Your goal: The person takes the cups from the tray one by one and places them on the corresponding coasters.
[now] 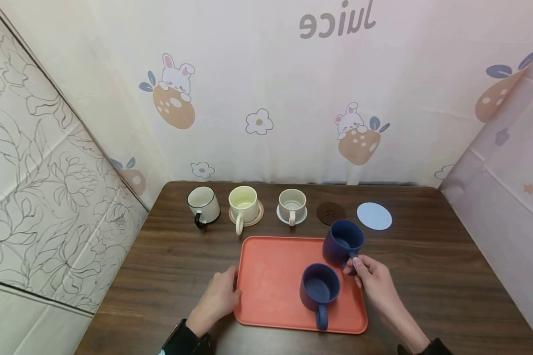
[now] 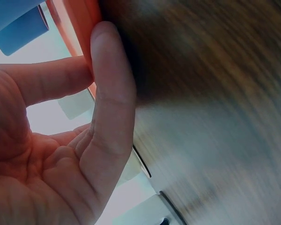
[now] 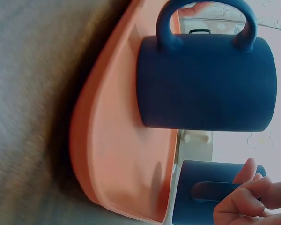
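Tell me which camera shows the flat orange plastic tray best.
The head view: the whole flat orange plastic tray shows from above. The left wrist view shows only a blurred edge strip; the right wrist view shows one rounded corner under the mugs.

Left hand [image 1: 216, 298] lies low with fingers straight and relaxed, thumb apart, fingertips [image 2: 105, 42] pressed forward. Right hand [image 1: 373, 278] is raised slightly, fingers [image 3: 239, 204] curled in a pinch, both forearms angled inward

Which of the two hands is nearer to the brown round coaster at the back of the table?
The right. The right hand holds a dark blue mug by its handle just in front of the brown coaster. The left hand rests at the orange tray's left edge, much farther away.
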The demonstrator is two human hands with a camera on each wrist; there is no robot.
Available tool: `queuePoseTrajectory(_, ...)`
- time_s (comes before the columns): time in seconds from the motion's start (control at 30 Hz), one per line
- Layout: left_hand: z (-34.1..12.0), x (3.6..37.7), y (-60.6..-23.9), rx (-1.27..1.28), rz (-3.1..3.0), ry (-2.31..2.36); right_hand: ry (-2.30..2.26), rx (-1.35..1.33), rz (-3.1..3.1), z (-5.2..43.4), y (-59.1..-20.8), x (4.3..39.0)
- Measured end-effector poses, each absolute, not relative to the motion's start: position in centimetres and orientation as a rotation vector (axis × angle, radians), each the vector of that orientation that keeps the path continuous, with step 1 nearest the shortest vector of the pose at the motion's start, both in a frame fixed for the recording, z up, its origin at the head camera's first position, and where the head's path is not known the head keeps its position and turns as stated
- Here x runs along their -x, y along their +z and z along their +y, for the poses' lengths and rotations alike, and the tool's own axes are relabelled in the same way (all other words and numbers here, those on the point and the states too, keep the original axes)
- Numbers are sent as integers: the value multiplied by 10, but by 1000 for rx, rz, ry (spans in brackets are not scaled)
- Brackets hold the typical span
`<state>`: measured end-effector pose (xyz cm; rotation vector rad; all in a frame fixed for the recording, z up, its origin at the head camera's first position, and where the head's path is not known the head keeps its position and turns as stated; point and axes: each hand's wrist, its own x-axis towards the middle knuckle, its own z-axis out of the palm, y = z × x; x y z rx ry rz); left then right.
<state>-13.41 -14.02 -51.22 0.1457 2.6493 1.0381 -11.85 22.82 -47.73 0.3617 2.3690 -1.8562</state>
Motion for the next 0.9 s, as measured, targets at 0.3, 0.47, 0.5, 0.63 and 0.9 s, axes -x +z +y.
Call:
queuePoseTrajectory(0.3,-140,134,-512,-154,2643,1045,-1824,-296,2470,232,-477,136)
queuePoseTrajectory(0.47,-140,134,-513,-133,2646,1037,-1818,-245,2526,234,-479,149)
queuePoseTrajectory(0.5,-140,134,-513,-128,2646,1035,-1820,-234,2533,234,-480,152)
queuePoseTrajectory(0.63,-139,134,-513,-119,2652,1023,-1837,-201,2540,237,-483,162)
queuePoseTrajectory(0.9,-140,135,-513,-125,2661,1003,-1814,-167,2548,239,-486,181)
